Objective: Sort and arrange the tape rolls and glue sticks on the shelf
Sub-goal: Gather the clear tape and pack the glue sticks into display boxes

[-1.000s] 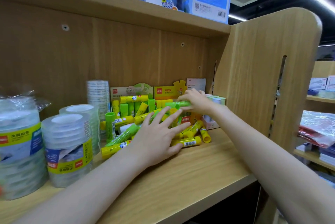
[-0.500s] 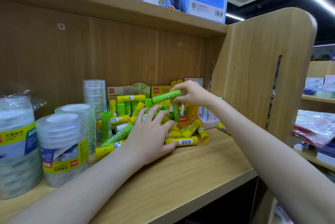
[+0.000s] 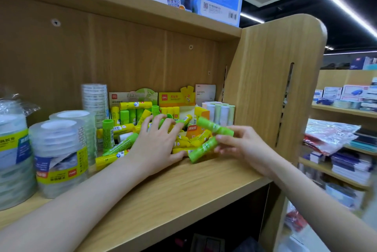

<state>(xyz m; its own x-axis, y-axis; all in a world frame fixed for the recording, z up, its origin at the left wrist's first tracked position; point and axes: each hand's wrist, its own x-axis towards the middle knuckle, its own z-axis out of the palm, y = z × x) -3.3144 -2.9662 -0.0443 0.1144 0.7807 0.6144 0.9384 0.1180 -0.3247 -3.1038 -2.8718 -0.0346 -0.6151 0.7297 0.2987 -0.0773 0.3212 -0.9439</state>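
Wooden shelf board (image 3: 183, 194) runs bare under your forearms at its front edge, and both of your hands work just past it. Your right hand (image 3: 244, 145) has its fingers curled around two green glue sticks: the lower green stick (image 3: 202, 149) lies on a diagonal, its near end low to the left by the board and its far end rising to the right into your fingers; the upper green stick (image 3: 214, 127) slants the other way, its free end high to the left and its other end dropping right toward your thumb. Your left hand (image 3: 157, 145) lies flat with fingers spread on the loose pile of yellow and green glue sticks (image 3: 120, 129), most of them lying on their sides at mixed angles, one green one standing upright. Left of the pile stand the wrapped stacks of clear tape rolls (image 3: 59, 149). Behind the pile, display boxes (image 3: 175, 98) hold sticks upright against the back panel, with pale capped sticks (image 3: 222, 111) at the right.
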